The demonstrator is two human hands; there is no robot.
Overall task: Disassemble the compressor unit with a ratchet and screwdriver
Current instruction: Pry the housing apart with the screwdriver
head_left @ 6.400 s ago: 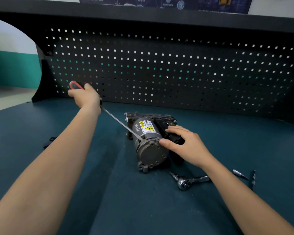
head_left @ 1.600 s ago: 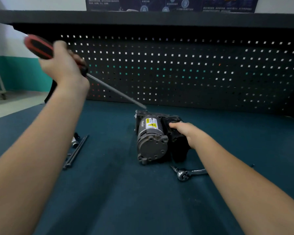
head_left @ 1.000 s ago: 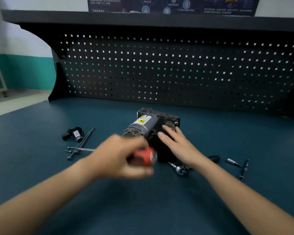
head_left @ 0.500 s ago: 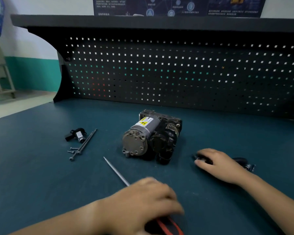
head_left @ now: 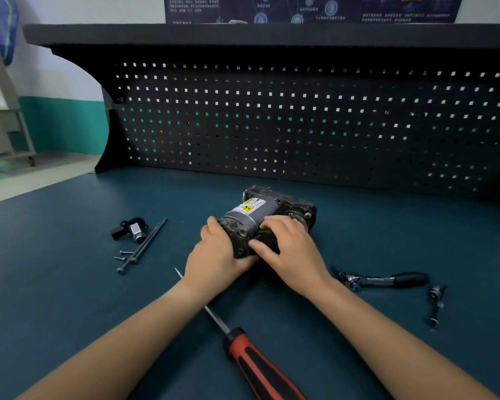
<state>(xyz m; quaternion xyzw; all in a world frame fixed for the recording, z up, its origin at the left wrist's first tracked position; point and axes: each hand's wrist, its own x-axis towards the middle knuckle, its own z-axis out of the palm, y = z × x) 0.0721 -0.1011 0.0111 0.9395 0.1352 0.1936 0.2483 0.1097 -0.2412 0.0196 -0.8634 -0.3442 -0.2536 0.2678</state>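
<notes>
Screwdriver [head_left: 260, 365] is lying back on the counter [head_left: 70, 298] now, L hand [head_left: 214, 256] + R hand [head_left: 290, 251] fingers are gripping the compressor [head_left: 257, 210], prob pulling it apart.

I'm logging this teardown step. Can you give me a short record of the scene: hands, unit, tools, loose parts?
left hand: grips the motor end of the compressor unit
right hand: grips the unit's dark housing beside the motor
screwdriver: lies on the bench, shaft passing under the left forearm
ratchet: lies right of the unit, untouched
loose parts: long bolts, small screws and a black-and-silver fitting, left of the unit
</notes>
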